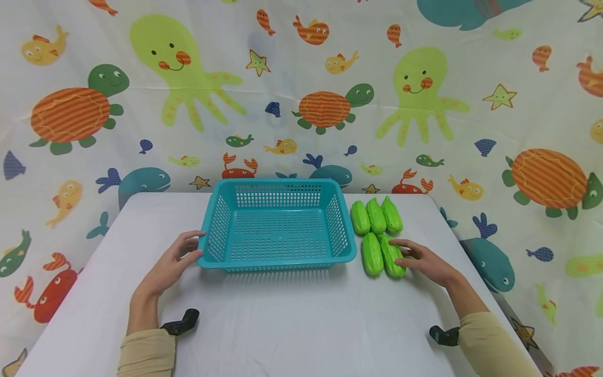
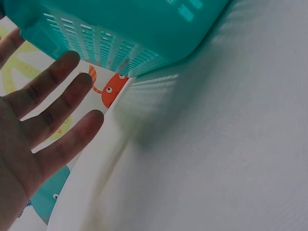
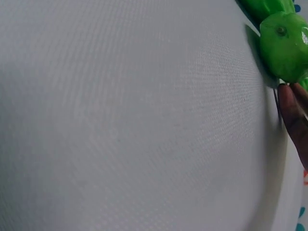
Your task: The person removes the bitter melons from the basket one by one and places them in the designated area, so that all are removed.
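A teal plastic basket (image 1: 278, 264) stands upright on the table, with nothing inside. At its left rim is my left hand (image 1: 171, 264), thumb and fingertips against or very near the edge; the left wrist view shows its fingers (image 2: 62, 144) spread and fairly straight beside the basket wall (image 2: 144, 43). Right of the basket, shiny green ribbed gourds lie in two rows. Over the front-right gourd (image 1: 392, 256) is my right hand (image 1: 424, 262), its thumb and fingertips spread at the gourd's right side. Beside that lies another gourd (image 1: 372, 255). Mostly out of the right wrist view, the right fingers (image 3: 291, 115) reach the gourd's end (image 3: 284, 48).
Behind the front pair, three more gourds (image 1: 376, 215) lie side by side near the table's back edge. The white table (image 1: 292, 324) meets a curtain (image 1: 292, 63) printed with sea animals. A black wrist device (image 1: 181, 322) sits at each sleeve.
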Tool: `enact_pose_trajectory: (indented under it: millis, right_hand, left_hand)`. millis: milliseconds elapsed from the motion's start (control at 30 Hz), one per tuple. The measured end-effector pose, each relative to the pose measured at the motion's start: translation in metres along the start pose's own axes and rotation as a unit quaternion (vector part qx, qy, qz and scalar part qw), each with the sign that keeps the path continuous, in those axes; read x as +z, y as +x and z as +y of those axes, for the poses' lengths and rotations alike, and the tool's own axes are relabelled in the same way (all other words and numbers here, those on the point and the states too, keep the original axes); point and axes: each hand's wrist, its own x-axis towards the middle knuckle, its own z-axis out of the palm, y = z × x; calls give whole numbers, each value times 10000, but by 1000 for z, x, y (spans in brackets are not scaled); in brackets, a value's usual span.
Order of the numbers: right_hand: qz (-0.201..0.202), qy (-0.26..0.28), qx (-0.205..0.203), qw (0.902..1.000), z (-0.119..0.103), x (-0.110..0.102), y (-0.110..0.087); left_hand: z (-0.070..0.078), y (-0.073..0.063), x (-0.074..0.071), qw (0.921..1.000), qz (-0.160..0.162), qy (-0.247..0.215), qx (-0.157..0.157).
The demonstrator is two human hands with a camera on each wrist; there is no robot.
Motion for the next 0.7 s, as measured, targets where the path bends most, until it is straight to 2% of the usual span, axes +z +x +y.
enact_pose_trajectory:
  millis: [267,467,567,700]
  right_hand:
    - [50,54,-82,9999,0,-2,-2]
    - [241,36,-217,9995,-3,-14,-4]
    - [535,53,-297,9981,-12,-24,-3]
    - [1034,26,-397,9939,-26,-35,1]
  left_hand:
    - [1,0,-2,9999,0,131,79]
    - [8,1,-10,9992,108,358,155]
    - [15,6,-18,9974,365,583,218]
    - [30,17,-26,9916,892,913,226]
